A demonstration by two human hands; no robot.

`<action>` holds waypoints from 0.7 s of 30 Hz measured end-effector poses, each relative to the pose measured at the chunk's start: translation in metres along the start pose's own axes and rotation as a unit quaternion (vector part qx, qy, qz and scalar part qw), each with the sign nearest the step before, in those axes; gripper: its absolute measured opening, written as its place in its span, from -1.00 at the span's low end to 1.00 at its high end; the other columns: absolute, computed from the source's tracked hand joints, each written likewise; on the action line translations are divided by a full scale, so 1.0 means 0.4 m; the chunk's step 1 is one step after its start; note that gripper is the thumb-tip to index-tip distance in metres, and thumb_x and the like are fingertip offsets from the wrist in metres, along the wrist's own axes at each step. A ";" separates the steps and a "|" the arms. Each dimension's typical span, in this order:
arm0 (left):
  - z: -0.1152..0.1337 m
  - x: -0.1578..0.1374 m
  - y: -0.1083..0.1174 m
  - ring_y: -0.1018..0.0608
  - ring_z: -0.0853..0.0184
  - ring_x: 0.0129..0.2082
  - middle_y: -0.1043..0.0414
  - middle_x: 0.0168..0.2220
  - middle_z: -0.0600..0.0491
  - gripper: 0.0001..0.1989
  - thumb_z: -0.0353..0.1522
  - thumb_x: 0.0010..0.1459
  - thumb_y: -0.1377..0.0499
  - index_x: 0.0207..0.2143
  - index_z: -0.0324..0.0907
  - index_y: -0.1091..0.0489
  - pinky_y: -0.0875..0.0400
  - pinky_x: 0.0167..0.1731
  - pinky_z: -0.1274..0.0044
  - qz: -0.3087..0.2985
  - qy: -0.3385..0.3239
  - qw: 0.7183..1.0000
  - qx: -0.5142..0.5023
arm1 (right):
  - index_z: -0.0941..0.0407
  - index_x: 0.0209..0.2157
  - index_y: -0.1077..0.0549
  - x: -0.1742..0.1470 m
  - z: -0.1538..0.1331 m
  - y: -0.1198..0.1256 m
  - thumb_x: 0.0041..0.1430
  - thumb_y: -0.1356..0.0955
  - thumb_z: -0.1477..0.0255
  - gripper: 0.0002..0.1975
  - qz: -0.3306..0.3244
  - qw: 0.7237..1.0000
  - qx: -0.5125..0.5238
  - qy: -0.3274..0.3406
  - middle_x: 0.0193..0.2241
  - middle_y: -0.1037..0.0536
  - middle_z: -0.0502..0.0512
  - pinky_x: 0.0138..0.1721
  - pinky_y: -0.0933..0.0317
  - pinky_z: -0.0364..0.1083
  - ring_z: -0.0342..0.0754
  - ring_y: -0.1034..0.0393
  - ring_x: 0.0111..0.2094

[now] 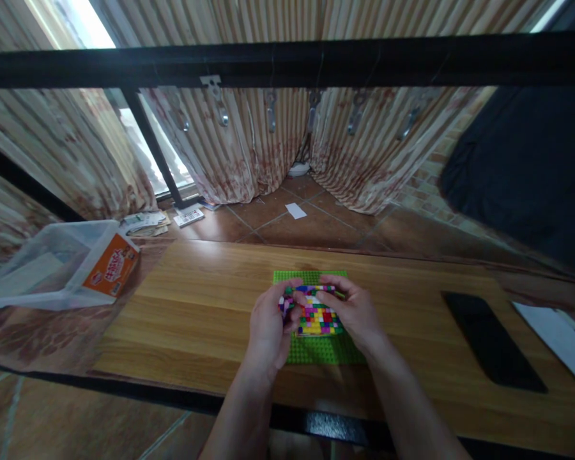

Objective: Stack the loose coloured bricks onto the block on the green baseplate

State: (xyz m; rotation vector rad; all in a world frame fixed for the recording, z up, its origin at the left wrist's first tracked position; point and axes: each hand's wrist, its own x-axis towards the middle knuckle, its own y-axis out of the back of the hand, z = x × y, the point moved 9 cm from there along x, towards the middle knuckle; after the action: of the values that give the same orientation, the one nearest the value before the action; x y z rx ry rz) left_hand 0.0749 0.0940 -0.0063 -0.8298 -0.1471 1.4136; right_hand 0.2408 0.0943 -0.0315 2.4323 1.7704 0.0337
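Note:
A structure of small multicoloured toy building bricks (319, 319) is between my hands, over a green studded baseplate (326, 353). Whether it is fixed to the plate or lifted off it, I cannot tell. My left hand (269, 319) is closed at its left side, with some purple, pink and white bricks showing between curled fingers. My right hand (357, 311) grips the upper right edge, thumb on the near face and fingers behind. My fingers partly hide the top of the structure.
The baseplate lies on a wooden table (196, 306). To the right are a black flat slab (493, 338) and white paper (553, 338). At the left stands a clear plastic bin (52, 297) with an orange label. A black bar (287, 64) with hanging metal hooks crosses ahead.

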 end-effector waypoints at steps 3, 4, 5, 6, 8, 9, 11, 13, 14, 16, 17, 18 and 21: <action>-0.001 -0.005 -0.012 -0.20 0.56 -0.69 -0.37 -0.55 0.09 -0.71 -0.32 -0.02 -0.17 -0.26 -0.32 -0.46 0.17 -0.73 0.65 -0.012 -0.003 1.000 0.020 | 0.02 -0.17 -0.57 -0.021 -0.071 0.029 0.04 -0.43 0.25 -0.70 0.032 0.994 -0.062 0.084 -0.09 -0.57 0.12 -0.02 -0.29 0.10 0.08 -0.45 -0.08; -0.002 -0.007 -0.017 -0.21 0.55 -0.69 -0.37 -0.56 0.09 -0.72 -0.34 -0.03 -0.16 -0.26 -0.32 -0.46 0.17 -0.72 0.65 -0.016 -0.004 0.999 0.028 | 0.01 -0.20 -0.58 -0.032 -0.099 0.031 0.08 -0.41 0.26 -0.75 0.036 0.990 -0.072 0.114 -0.08 -0.56 0.12 0.01 -0.26 0.10 0.09 -0.43 -0.04; -0.003 -0.008 -0.020 -0.20 0.55 -0.69 -0.37 -0.57 0.09 -0.72 -0.35 -0.03 -0.16 -0.27 -0.32 -0.46 0.16 -0.72 0.66 -0.018 -0.007 0.999 0.037 | 0.00 -0.23 -0.58 -0.043 -0.126 0.028 0.12 -0.39 0.27 -0.80 0.033 0.986 -0.077 0.143 -0.08 -0.56 0.11 0.03 -0.25 0.08 0.08 -0.42 -0.02; -0.004 -0.009 -0.022 -0.19 0.55 -0.69 -0.36 -0.58 0.10 -0.73 -0.35 -0.03 -0.15 -0.26 -0.31 -0.45 0.15 -0.72 0.66 -0.018 -0.011 0.999 0.046 | 0.00 -0.25 -0.59 -0.054 -0.150 0.021 0.15 -0.37 0.29 -0.83 0.024 0.982 -0.082 0.168 -0.10 -0.56 0.10 0.04 -0.25 0.06 0.06 -0.41 -0.02; -0.005 -0.010 -0.025 -0.17 0.56 -0.71 -0.34 -0.60 0.14 -0.72 -0.34 -0.02 -0.16 -0.24 -0.29 -0.44 0.12 -0.71 0.66 -0.016 -0.021 0.998 0.060 | -0.01 -0.27 -0.59 -0.074 -0.188 -0.002 0.18 -0.36 0.32 -0.85 -0.006 0.973 -0.096 0.209 -0.15 -0.56 0.09 0.03 -0.25 0.03 0.03 -0.42 -0.04; -0.006 -0.010 -0.026 -0.17 0.56 -0.71 -0.33 -0.62 0.15 -0.72 -0.34 -0.02 -0.17 -0.23 -0.28 -0.44 0.10 -0.70 0.67 -0.015 -0.025 0.997 0.066 | -0.02 -0.27 -0.59 -0.082 -0.200 -0.015 0.19 -0.36 0.33 -0.85 -0.022 0.969 -0.106 0.222 -0.17 -0.55 0.08 0.02 -0.25 0.03 0.02 -0.43 -0.06; -0.008 -0.009 -0.028 -0.18 0.55 -0.70 -0.30 -0.64 0.18 -0.69 -0.33 -0.02 -0.19 -0.19 -0.26 -0.43 0.08 -0.69 0.67 -0.019 -0.027 0.996 0.078 | -0.02 -0.23 -0.59 -0.093 -0.214 -0.033 0.20 -0.35 0.35 -0.84 -0.046 0.962 -0.125 0.238 -0.19 -0.55 0.08 0.01 -0.26 0.03 0.01 -0.43 -0.08; -0.013 -0.011 -0.032 -0.23 0.54 -0.68 -0.30 -0.64 0.18 -0.67 -0.32 -0.04 -0.22 -0.17 -0.24 -0.43 0.03 -0.66 0.68 -0.028 -0.019 0.996 0.087 | -0.01 -0.19 -0.58 -0.099 -0.217 -0.047 0.22 -0.34 0.37 -0.81 -0.068 0.959 -0.139 0.238 -0.19 -0.54 0.08 -0.01 -0.27 0.03 0.00 -0.42 -0.08; -0.016 -0.012 -0.034 -0.25 0.53 -0.66 -0.31 -0.63 0.18 -0.66 -0.32 -0.05 -0.24 -0.17 -0.24 -0.44 -0.01 -0.65 0.69 -0.032 -0.012 0.995 0.090 | -0.01 -0.17 -0.58 -0.102 -0.217 -0.053 0.23 -0.33 0.39 -0.80 -0.082 0.958 -0.142 0.235 -0.18 -0.54 0.08 -0.02 -0.28 0.02 -0.01 -0.42 -0.08; -0.020 -0.016 -0.036 -0.31 0.52 -0.62 -0.33 -0.59 0.17 -0.65 -0.33 -0.06 -0.26 -0.17 -0.23 -0.44 -0.07 -0.62 0.69 -0.038 -0.001 0.995 0.095 | 0.00 -0.15 -0.57 -0.107 -0.216 -0.063 0.25 -0.30 0.42 -0.78 -0.114 0.958 -0.139 0.225 -0.19 -0.54 0.07 -0.05 -0.30 0.00 -0.04 -0.43 -0.11; -0.021 -0.018 -0.037 -0.32 0.52 -0.60 -0.33 -0.58 0.17 -0.65 -0.34 -0.07 -0.26 -0.16 -0.23 -0.44 -0.08 -0.61 0.69 -0.040 0.001 0.995 0.097 | 0.00 -0.15 -0.57 -0.110 -0.216 -0.068 0.26 -0.29 0.44 -0.77 -0.130 0.958 -0.135 0.218 -0.19 -0.54 0.07 -0.08 -0.31 -0.02 -0.05 -0.43 -0.14; -0.020 -0.019 -0.038 -0.32 0.52 -0.59 -0.33 -0.57 0.17 -0.64 -0.35 -0.06 -0.26 -0.15 -0.23 -0.44 -0.08 -0.61 0.69 -0.044 0.000 0.994 0.099 | 0.01 -0.16 -0.57 -0.112 -0.215 -0.071 0.26 -0.28 0.45 -0.76 -0.142 0.959 -0.129 0.210 -0.20 -0.54 0.06 -0.10 -0.31 -0.03 -0.07 -0.44 -0.16; -0.020 -0.022 -0.043 -0.32 0.51 -0.60 -0.31 -0.58 0.17 -0.62 -0.33 -0.02 -0.25 -0.10 -0.23 -0.44 -0.04 -0.63 0.68 -0.063 -0.010 0.992 0.110 | 0.00 -0.18 -0.57 -0.112 -0.211 -0.071 0.24 -0.29 0.46 -0.78 -0.161 0.964 -0.112 0.179 -0.24 -0.55 0.04 -0.15 -0.32 -0.06 -0.08 -0.46 -0.20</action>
State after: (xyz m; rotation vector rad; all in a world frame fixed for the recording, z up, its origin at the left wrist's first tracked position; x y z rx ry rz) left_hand 0.0916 0.0840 0.0012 -0.6137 -0.0551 1.2932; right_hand 0.1918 0.0683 0.0515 2.0504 2.1502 0.6384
